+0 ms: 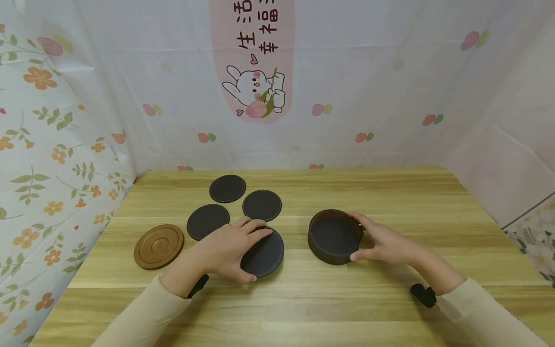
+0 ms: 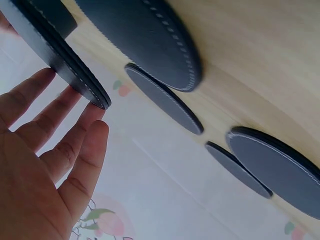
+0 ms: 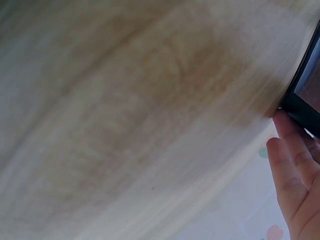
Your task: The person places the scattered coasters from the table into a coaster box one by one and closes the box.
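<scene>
My left hand (image 1: 230, 248) spans a round black leather coaster (image 1: 264, 255), fingers over the far edge and thumb at the near edge. Edge-on in the left wrist view, this coaster (image 2: 75, 75) stands clear of the table at my fingertips (image 2: 95, 112). Under it lies another stitched coaster (image 2: 150, 40), hidden by the hand in the head view. My right hand (image 1: 386, 241) grips the side of a round dark coaster holder (image 1: 331, 253), thumb in front and fingers behind. Its inside shows a plain black bottom. In the right wrist view, fingers touch the holder's edge (image 3: 300, 114).
Three more black coasters lie beyond my left hand: a far one (image 1: 227, 188), one to the right (image 1: 262, 205) and one to the left (image 1: 208, 221). A round brown wooden dish (image 1: 159, 246) sits at the left. Patterned cloth (image 1: 347, 86) hangs behind the wooden table (image 1: 303, 308).
</scene>
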The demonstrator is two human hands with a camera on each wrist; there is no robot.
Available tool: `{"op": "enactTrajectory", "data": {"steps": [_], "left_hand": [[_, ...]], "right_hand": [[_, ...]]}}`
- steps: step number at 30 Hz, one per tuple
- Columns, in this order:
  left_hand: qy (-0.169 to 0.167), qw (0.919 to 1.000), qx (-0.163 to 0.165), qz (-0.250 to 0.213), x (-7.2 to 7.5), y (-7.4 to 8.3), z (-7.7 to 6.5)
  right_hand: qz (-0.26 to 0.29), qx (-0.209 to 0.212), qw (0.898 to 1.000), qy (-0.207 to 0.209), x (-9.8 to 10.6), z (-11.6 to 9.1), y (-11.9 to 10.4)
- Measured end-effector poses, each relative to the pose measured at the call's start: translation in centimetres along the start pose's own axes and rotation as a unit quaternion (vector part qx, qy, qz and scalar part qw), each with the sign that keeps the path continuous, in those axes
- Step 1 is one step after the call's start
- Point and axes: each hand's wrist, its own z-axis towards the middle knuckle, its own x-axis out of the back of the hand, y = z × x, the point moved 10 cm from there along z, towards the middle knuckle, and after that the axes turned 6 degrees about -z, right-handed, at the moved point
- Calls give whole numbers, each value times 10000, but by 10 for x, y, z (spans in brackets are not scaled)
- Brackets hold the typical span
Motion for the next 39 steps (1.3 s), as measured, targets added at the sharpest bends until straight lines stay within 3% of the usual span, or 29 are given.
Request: {"op": "enactTrajectory", "data": {"steps": [17, 34, 39], "left_hand": [[-145, 9980, -586, 177, -2, 29, 48], [0, 9969, -783, 65, 0, 51, 91], [28, 9973, -712, -166, 0, 52, 102]], "right_hand": [[86, 7, 10000, 11, -2, 1, 1], [65, -1, 10000, 3, 0, -1, -1], [118, 42, 9999, -57, -1, -1, -1]]}}
